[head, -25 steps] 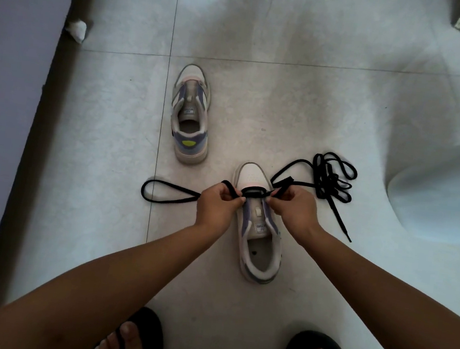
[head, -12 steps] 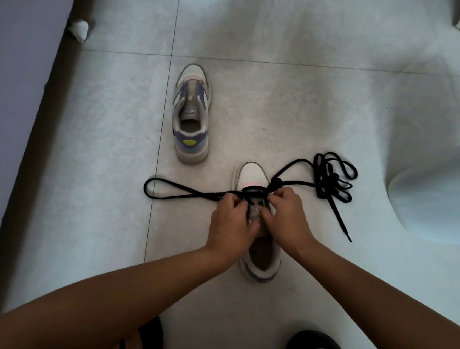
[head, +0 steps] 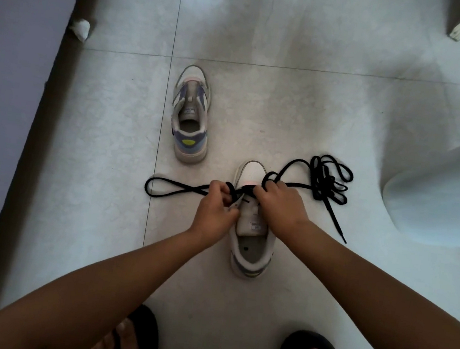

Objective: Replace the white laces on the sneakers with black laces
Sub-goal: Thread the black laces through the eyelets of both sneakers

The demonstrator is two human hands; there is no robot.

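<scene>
Clearly the person is at the start of the lacing of the near sneaker, which stands on the tiled floor with its toe pointing away. Both hands work at the lowest eyelets, near the toe. The left hand has its fingers curled and pinches the black lace on the left side of the shoe; from there the lace runs out to the left in a long flat loop on the floor. The right hand also has curled fingers and grips the same lace on the right side, where it goes on to a tangled heap near the shoe. It seems that only the first crossing is made, and no white lace is visible on this shoe. The far sneaker stands apart, further away and to the left, without any lace. The next move probably calls for finding a free tip of the lace and guiding it through the next eyelet; the heap on the right may catch and should be loosened first. The exact eyelet is hidden under the fingers
</scene>
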